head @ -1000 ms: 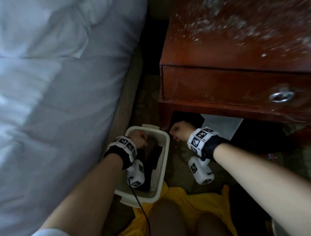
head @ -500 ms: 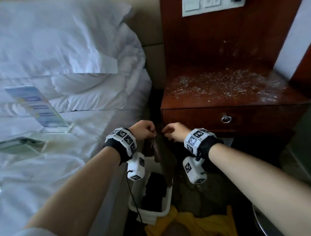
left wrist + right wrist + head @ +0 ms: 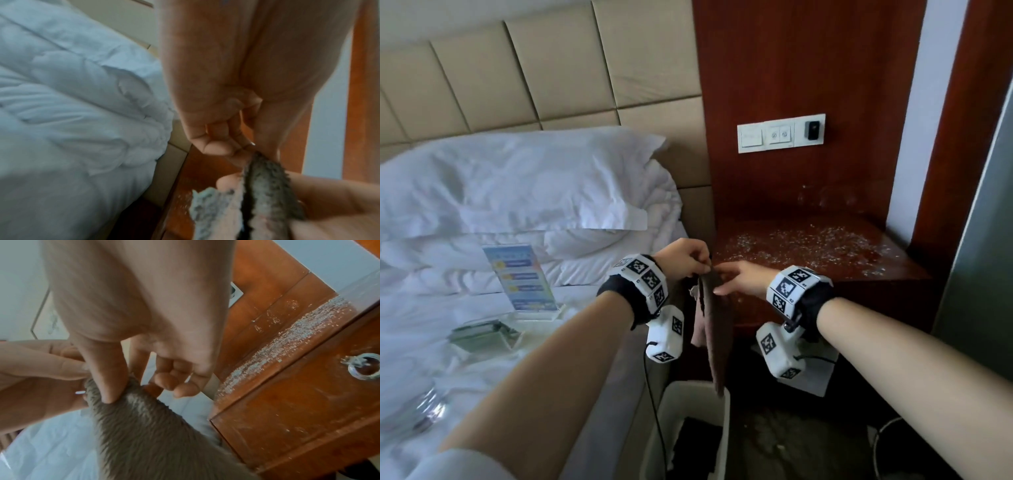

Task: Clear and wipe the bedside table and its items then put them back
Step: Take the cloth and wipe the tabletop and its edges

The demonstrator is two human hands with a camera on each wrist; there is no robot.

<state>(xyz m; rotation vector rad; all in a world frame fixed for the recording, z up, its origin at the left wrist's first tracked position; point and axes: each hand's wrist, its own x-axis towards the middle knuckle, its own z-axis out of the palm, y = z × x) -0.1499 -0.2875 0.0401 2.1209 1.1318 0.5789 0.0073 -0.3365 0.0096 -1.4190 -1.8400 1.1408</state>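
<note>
Head view: both hands hold the cloth at the surface's front-left corner

Head view shows the left hand [image 3: 683,257] and the right hand [image 3: 743,279] meeting at the top edge of a brown cloth [image 3: 714,329]. Both hands sit just off the front-left corner of the surface [image 3: 859,270], in the gap between it and the bed [image 3: 482,308].

Left hand: fingers curled, pinching the top edge of the cloth between thumb and fingertips; the left wrist view confirms this grip. Right hand: thumb and index finger pinch the same edge, as the right wrist view shows, with the remaining fingers loosely curled and clear of the fabric.

The cloth hangs straight down from the two grips. Its lower end reaches the rim of a white bin [image 3: 695,394] standing on the floor below, beside the bed. A dark item lies inside the bin; what it is cannot be told.

The surface is reddish-brown wood, its top scattered with white specks [image 3: 808,243] from the left edge to the right edge. A drawer with a ring pull [image 3: 363,366] sits in its front face.

On the bed lie an upright acrylic sign holder [image 3: 522,277], a small stack of flat items [image 3: 482,337] near it, and a shiny metallic object [image 3: 428,409] toward the bed's near-left edge. A wall switch panel [image 3: 780,133] is mounted above the surface.
</note>
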